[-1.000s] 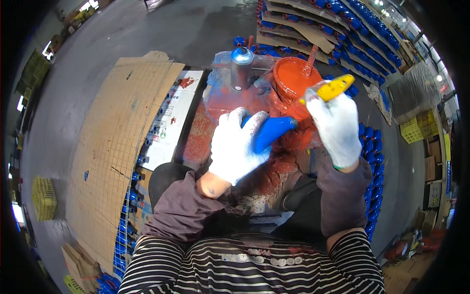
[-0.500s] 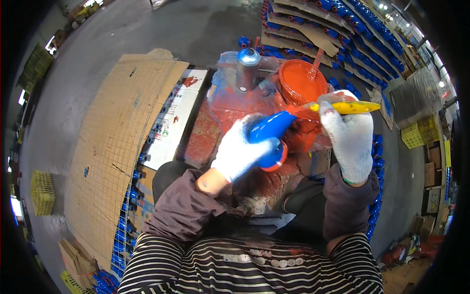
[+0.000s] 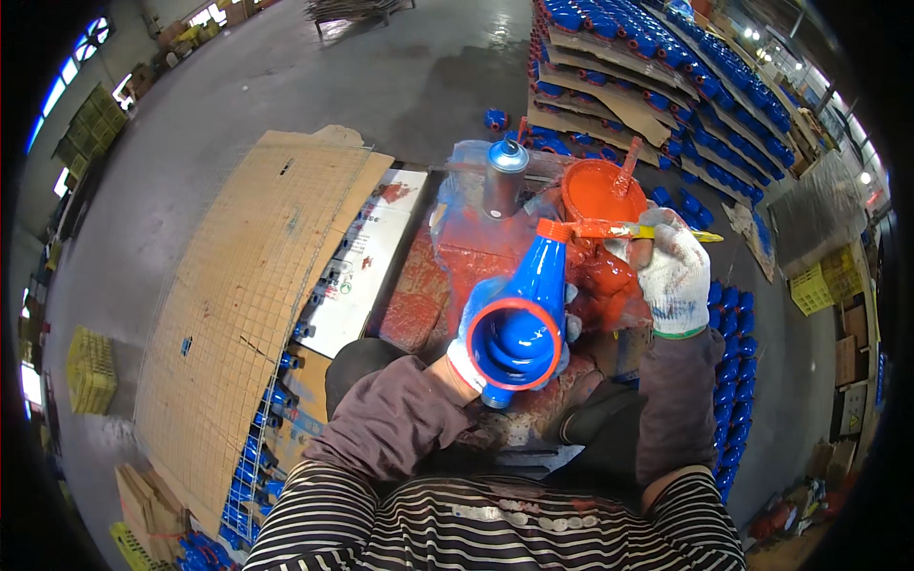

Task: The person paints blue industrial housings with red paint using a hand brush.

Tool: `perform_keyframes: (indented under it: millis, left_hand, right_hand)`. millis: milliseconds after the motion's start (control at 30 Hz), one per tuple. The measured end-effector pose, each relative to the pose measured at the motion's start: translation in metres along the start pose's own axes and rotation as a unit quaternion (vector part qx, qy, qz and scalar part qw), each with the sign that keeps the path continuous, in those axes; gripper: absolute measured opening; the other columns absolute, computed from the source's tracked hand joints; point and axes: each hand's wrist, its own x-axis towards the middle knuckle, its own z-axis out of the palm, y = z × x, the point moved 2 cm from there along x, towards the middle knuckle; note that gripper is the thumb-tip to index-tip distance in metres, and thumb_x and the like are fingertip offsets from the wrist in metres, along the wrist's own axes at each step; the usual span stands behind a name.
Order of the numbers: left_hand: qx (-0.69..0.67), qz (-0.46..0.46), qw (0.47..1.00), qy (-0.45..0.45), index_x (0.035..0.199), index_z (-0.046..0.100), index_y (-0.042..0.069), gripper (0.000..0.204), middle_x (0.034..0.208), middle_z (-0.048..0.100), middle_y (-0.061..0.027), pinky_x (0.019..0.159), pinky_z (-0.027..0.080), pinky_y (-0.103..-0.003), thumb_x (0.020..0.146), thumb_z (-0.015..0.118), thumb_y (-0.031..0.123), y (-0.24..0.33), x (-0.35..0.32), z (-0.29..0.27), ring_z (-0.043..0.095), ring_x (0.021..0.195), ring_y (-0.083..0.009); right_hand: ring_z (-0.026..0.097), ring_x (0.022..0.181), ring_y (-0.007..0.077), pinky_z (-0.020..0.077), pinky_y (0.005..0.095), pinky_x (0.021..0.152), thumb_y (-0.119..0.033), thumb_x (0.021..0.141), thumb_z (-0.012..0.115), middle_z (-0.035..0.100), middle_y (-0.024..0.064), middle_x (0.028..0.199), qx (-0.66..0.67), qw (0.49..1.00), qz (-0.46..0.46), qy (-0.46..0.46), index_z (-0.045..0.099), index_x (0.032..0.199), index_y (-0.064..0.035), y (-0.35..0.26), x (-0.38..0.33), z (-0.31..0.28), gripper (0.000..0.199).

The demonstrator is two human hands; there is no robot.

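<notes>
My left hand [image 3: 468,333], in a white glove, is wrapped round a blue funnel-shaped metal fitting [image 3: 539,276]. The wide mouth with its red-orange rim faces up toward me, and the narrow end points away. In my gloved right hand [image 3: 672,266] I grip a yellow-handled paintbrush [image 3: 651,231], its red-coated bristles touching the narrow end, which carries a red-orange band. Just beyond the brush stands an open bucket of red-orange paint [image 3: 592,193] with a paint-covered stick [image 3: 628,164] in it. A spray can [image 3: 506,179] stands left of the bucket on the paint-stained work surface [image 3: 466,257].
At left, a wire rack covered by cardboard [image 3: 248,257] lies over more blue fittings. Stacked cardboard layers [image 3: 609,86] bearing blue fittings rise at the far right. Rows of blue fittings [image 3: 731,362] run beside my right arm. Yellow crates [image 3: 90,371] stand at both sides.
The fitting has been turned so its wide mouth faces me. Its narrow end now carries a red-orange band under the brush. The view has shifted slightly, too.
</notes>
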Motion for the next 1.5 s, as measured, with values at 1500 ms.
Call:
perform_keyframes:
  millis: [1500]
  left_hand:
    - [0.732,0.236,0.554,0.317,0.122,0.054,0.004,0.059,0.110,0.061,-0.0111,0.086,0.050,-0.035,0.074,0.076,0.031,0.005,0.000,0.023,0.062,0.097,-0.0242]
  right_hand:
    - [0.060,0.063,0.0148,0.0457,0.0260,0.058,-0.004,0.081,0.062,0.064,0.0065,0.074,-0.520,0.841,-0.145,-0.034,0.064,0.088,0.0001,-0.020,-0.044,0.050,0.009]
